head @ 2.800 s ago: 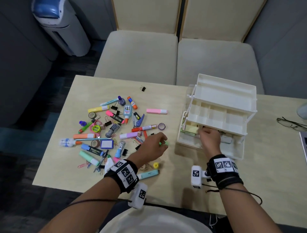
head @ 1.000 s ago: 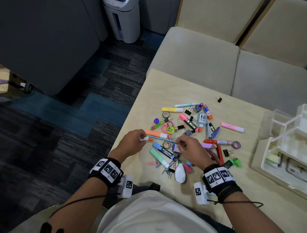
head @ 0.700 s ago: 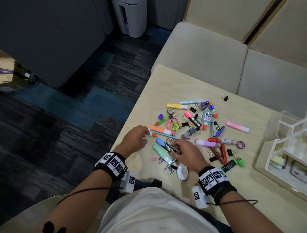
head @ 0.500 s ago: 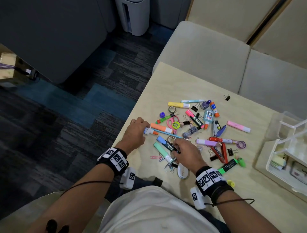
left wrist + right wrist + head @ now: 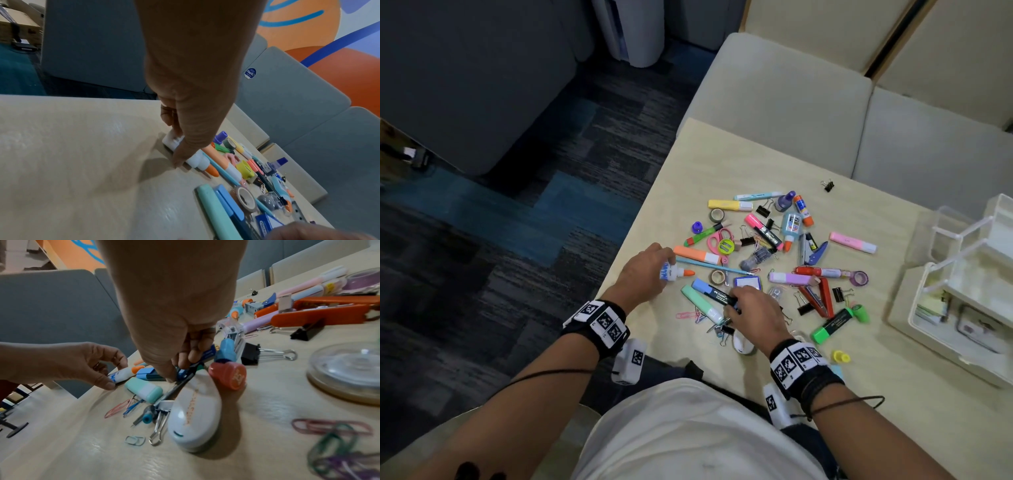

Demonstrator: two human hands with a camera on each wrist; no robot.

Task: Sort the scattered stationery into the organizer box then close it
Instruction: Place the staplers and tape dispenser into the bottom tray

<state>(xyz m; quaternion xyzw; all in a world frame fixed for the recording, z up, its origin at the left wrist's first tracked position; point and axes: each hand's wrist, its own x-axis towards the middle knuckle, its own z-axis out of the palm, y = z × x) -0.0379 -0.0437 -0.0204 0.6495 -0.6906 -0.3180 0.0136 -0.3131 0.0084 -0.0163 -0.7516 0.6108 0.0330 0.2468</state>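
Loose stationery lies heaped on the pale table (image 5: 722,164). My left hand (image 5: 666,270) (image 5: 174,144) curls round a white glue bottle (image 5: 671,274) (image 5: 193,160) with an orange tip, at the heap's left side near the table's edge. My right hand (image 5: 732,301) (image 5: 180,369) pinches the black end of a blue-capped highlighter (image 5: 709,289) (image 5: 147,373) lying in the heap. At the far right the white tiered organizer box (image 5: 928,339) stands open, with notes in its bottom.
A mint highlighter (image 5: 700,303) and a white correction tape dispenser (image 5: 195,415) lie under my right hand. A red stapler (image 5: 822,298), a green highlighter (image 5: 834,323), binder clips and paper clips surround it. Cushioned seats (image 5: 774,102) stand beyond the table.
My right hand left the box and came to the heap, then closed on the blue-capped highlighter. My left hand moved to the heap's left side and took hold of the glue bottle.
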